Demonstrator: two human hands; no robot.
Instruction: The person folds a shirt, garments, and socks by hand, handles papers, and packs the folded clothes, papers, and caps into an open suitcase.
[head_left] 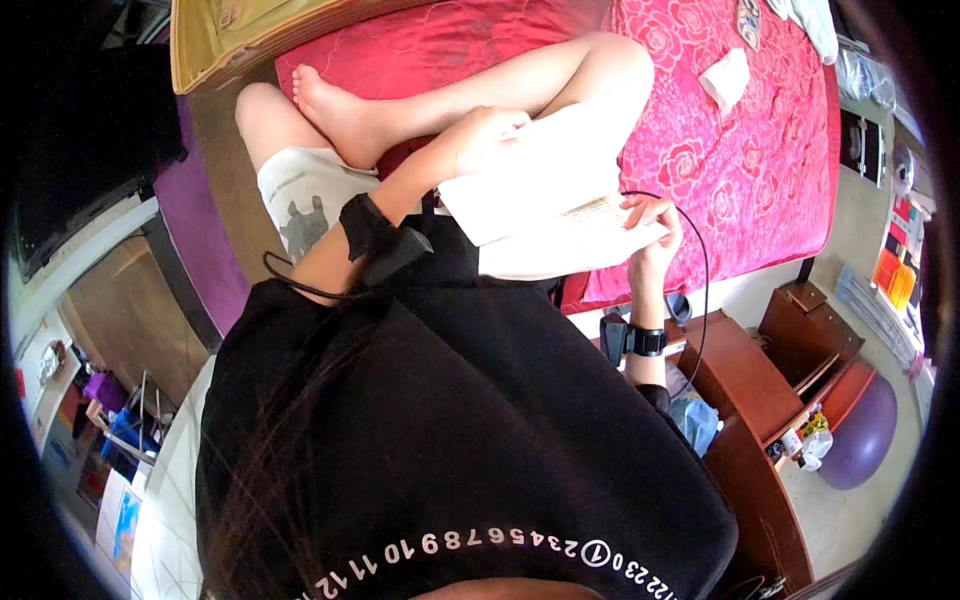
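Note:
An open book (540, 215) lies tilted over my crossed legs, its pages so bright that the print is mostly washed out. My left hand (490, 140) is closed on the book's far left edge, with the fingers partly lost in the glare. At the right edge, my right hand (655, 225) pinches the pages between thumb and curled fingers. Black straps with small devices circle both wrists, one on the left forearm (385, 250) and one on the right (632, 340).
Under my legs spreads a red rose-patterned bedcover (730, 180), with a crumpled white tissue (725, 80) on it. A black cable (706, 270) loops past my right hand. To the right stand a brown wooden cabinet (745, 375) and a purple ball (850, 435). A yellow-lined box (260, 40) sits at upper left.

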